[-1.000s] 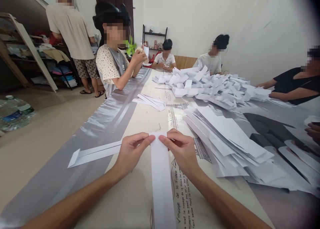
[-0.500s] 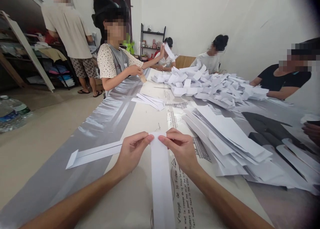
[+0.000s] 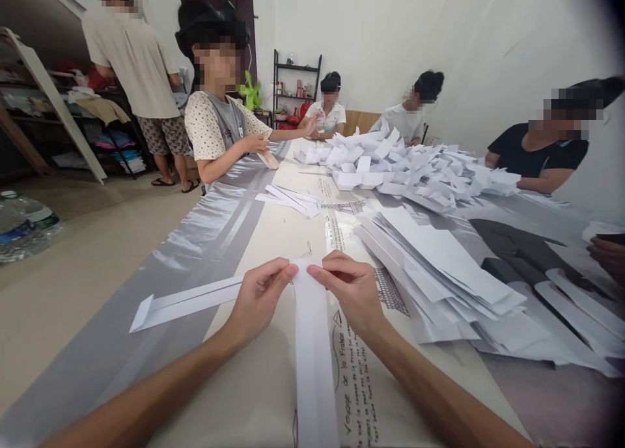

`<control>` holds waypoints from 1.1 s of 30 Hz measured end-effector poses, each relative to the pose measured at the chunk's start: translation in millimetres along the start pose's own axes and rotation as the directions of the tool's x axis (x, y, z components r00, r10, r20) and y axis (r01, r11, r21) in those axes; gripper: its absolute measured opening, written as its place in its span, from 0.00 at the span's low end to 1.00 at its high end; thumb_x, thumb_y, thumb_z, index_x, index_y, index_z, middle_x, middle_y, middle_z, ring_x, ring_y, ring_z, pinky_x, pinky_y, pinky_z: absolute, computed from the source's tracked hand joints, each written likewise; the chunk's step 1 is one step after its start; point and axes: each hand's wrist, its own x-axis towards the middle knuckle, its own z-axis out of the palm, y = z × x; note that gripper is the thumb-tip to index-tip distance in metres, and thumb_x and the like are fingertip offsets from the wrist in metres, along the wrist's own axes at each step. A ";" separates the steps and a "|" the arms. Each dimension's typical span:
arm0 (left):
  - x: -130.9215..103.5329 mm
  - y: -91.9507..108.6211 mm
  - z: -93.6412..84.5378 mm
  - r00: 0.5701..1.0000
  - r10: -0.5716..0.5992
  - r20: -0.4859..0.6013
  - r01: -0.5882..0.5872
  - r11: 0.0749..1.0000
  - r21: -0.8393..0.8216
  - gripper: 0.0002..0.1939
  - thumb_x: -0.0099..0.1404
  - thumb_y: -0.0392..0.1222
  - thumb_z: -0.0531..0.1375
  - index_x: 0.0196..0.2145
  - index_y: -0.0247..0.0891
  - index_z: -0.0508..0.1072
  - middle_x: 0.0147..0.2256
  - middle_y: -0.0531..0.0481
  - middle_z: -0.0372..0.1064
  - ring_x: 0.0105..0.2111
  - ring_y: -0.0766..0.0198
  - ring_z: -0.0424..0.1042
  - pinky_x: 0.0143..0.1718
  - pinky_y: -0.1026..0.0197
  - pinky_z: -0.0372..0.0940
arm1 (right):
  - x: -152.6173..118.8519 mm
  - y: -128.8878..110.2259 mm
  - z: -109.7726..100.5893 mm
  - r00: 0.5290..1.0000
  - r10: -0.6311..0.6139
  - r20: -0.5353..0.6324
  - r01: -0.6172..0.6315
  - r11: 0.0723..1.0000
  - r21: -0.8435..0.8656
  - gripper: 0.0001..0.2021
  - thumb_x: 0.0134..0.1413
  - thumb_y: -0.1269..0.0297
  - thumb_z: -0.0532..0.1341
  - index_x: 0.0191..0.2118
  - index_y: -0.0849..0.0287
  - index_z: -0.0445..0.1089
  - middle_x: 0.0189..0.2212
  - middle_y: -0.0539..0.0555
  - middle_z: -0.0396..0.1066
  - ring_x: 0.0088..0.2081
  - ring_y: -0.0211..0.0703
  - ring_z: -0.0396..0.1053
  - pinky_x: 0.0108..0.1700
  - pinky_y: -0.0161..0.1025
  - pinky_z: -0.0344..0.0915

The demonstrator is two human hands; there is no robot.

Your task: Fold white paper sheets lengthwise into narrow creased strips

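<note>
A long folded white paper strip (image 3: 315, 357) runs from the bottom of the view up to my two hands. My left hand (image 3: 258, 295) pinches its far end at the left corner, thumb on top. At the right corner of that same end, my right hand (image 3: 354, 292) pinches too, its thumb close to the left one. Beside my left hand lies another folded paper strip (image 3: 195, 299) with a turned-up end flap. A stack of white paper sheets (image 3: 439, 266) rests to the right of my right hand.
Several folded strips (image 3: 293, 200) lie farther up the printed tablecloth (image 3: 278, 239). A large heap of folded white paper (image 3: 405, 165) covers the table's far right. Co-workers sit around it; one person (image 3: 217, 122) is at the left edge. Dark grey pieces (image 3: 512, 246) lie at right.
The person at the left has lowered an outstretched hand, and the white strip there no longer shows. My hands keep their pinch on the paper strip, almost unmoved.
</note>
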 end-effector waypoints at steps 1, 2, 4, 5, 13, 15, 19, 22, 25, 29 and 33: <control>0.1 -0.5 0.2 1.000 -0.004 0.001 0.004 1.000 0.001 0.17 0.72 0.51 0.56 0.28 0.38 0.69 0.26 0.53 0.57 0.29 0.65 0.55 0.31 0.63 0.53 | 0.2 0.1 -0.1 1.000 0.010 -0.001 -0.010 1.000 0.006 0.12 0.50 0.63 0.71 0.20 0.55 0.73 0.23 0.47 0.63 0.27 0.38 0.59 0.31 0.40 0.59; 0.2 -0.8 0.4 1.000 -0.009 0.000 0.009 1.000 0.004 0.17 0.72 0.51 0.56 0.28 0.38 0.69 0.27 0.53 0.57 0.29 0.65 0.55 0.31 0.63 0.53 | 0.4 0.4 -0.2 1.000 0.020 -0.001 -0.020 1.000 0.010 0.12 0.50 0.63 0.71 0.20 0.55 0.73 0.23 0.47 0.62 0.27 0.37 0.59 0.31 0.40 0.58; 0.4 -0.6 1.1 1.000 -0.018 -0.011 0.018 1.000 0.010 0.18 0.72 0.51 0.57 0.28 0.38 0.68 0.26 0.54 0.56 0.28 0.65 0.54 0.30 0.63 0.52 | 0.7 1.5 -0.8 0.999 0.039 -0.001 -0.039 0.999 0.015 0.12 0.50 0.64 0.72 0.20 0.55 0.72 0.23 0.47 0.62 0.27 0.37 0.59 0.31 0.39 0.58; 0.4 0.0 1.5 1.000 -0.020 -0.016 0.021 1.000 0.011 0.18 0.72 0.51 0.57 0.27 0.38 0.68 0.26 0.54 0.57 0.28 0.65 0.55 0.30 0.63 0.53 | 0.8 2.2 -1.2 0.999 0.044 -0.003 -0.044 0.999 0.014 0.12 0.50 0.64 0.72 0.20 0.55 0.72 0.23 0.47 0.62 0.27 0.37 0.59 0.31 0.39 0.57; -2.8 5.4 9.6 0.994 -0.105 -0.007 0.105 0.994 0.029 0.23 0.71 0.55 0.56 0.24 0.39 0.58 0.24 0.56 0.49 0.25 0.67 0.51 0.27 0.63 0.50 | -0.9 9.0 2.7 0.999 0.012 -0.031 -0.012 1.000 0.004 0.11 0.55 0.62 0.70 0.24 0.56 0.74 0.23 0.47 0.63 0.28 0.38 0.60 0.31 0.38 0.58; -3.4 5.2 12.8 0.991 -0.125 -0.037 0.128 0.989 0.073 0.25 0.71 0.55 0.55 0.24 0.40 0.52 0.23 0.57 0.43 0.24 0.68 0.46 0.24 0.63 0.46 | -2.4 9.8 5.8 0.998 0.008 -0.062 -0.009 1.000 -0.014 0.11 0.56 0.62 0.69 0.24 0.56 0.74 0.22 0.47 0.62 0.27 0.38 0.59 0.30 0.38 0.57; -4.2 5.0 18.3 0.989 -0.123 -0.086 0.135 0.980 0.146 0.23 0.74 0.55 0.51 0.25 0.41 0.50 0.23 0.58 0.45 0.23 0.68 0.47 0.24 0.63 0.46 | -5.3 12.5 10.7 0.990 -0.012 -0.139 0.005 0.999 -0.052 0.12 0.57 0.61 0.68 0.24 0.56 0.74 0.22 0.47 0.62 0.27 0.38 0.60 0.29 0.38 0.57; -5.8 4.1 21.1 0.988 -0.150 -0.023 0.151 0.975 0.160 0.22 0.74 0.55 0.50 0.26 0.40 0.53 0.24 0.58 0.48 0.24 0.67 0.50 0.25 0.63 0.49 | -5.2 15.3 11.2 0.975 -0.023 -0.222 0.010 0.998 -0.057 0.13 0.57 0.60 0.68 0.24 0.57 0.73 0.22 0.48 0.63 0.27 0.38 0.60 0.30 0.38 0.59; -6.8 0.9 22.2 0.985 -0.172 0.022 0.164 0.967 0.192 0.22 0.75 0.55 0.48 0.27 0.41 0.54 0.24 0.57 0.51 0.25 0.66 0.52 0.26 0.62 0.50 | -3.4 18.0 10.3 0.960 -0.018 -0.279 0.004 0.999 -0.050 0.13 0.57 0.58 0.67 0.24 0.57 0.72 0.23 0.48 0.63 0.27 0.38 0.59 0.30 0.38 0.59; -4.5 -3.7 18.1 0.984 -0.176 -0.022 0.174 0.930 0.323 0.21 0.76 0.53 0.45 0.27 0.41 0.51 0.22 0.58 0.52 0.24 0.65 0.52 0.27 0.61 0.49 | -1.3 20.2 10.9 0.966 0.015 -0.257 -0.026 0.999 -0.037 0.16 0.57 0.57 0.67 0.22 0.57 0.69 0.21 0.47 0.60 0.26 0.37 0.57 0.30 0.37 0.57; -3.2 -4.3 12.0 0.984 -0.176 0.022 0.145 0.871 0.469 0.21 0.77 0.52 0.43 0.26 0.41 0.52 0.21 0.58 0.52 0.23 0.63 0.54 0.29 0.60 0.49 | 1.4 22.5 10.0 0.973 0.132 -0.190 -0.135 0.991 -0.003 0.20 0.59 0.53 0.65 0.21 0.57 0.65 0.17 0.46 0.59 0.22 0.36 0.57 0.28 0.37 0.56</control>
